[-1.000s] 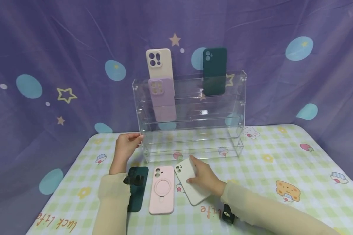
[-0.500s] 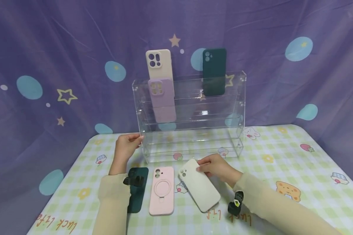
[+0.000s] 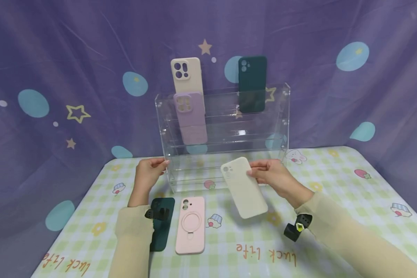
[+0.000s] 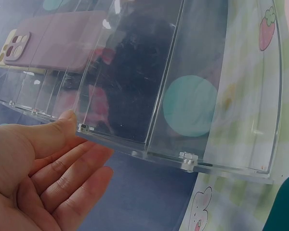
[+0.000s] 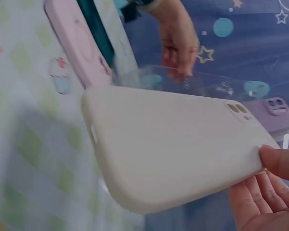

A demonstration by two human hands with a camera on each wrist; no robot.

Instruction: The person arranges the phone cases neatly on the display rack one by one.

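Observation:
My right hand [image 3: 276, 175] pinches a white phone case [image 3: 244, 189] by its right edge near the camera cutouts. The case is tilted and raised over the tablecloth, in front of the clear acrylic display rack [image 3: 226, 133]. In the right wrist view the thumb [image 5: 282, 161] lies on the back of the white case. My left hand [image 3: 149, 173] pinches the rack's left side panel; in the left wrist view the thumb [image 4: 53, 134] presses that edge. A pink phone case [image 3: 190, 239] with a ring lies on the table, beside a dark green phone case [image 3: 161, 233] partly hidden by the left wrist.
On the rack's upper left stand a cream phone case [image 3: 191, 79] and, lower in front, a lilac phone case [image 3: 194, 131]. Another dark green phone case [image 3: 253, 83] stands at the upper right. A purple curtain [image 3: 90, 46] hangs behind the checked tablecloth [image 3: 333, 193].
My right hand has taken hold of the white case at its upper right edge, lifted it off the table and moved it right toward the rack. The left hand has stayed put.

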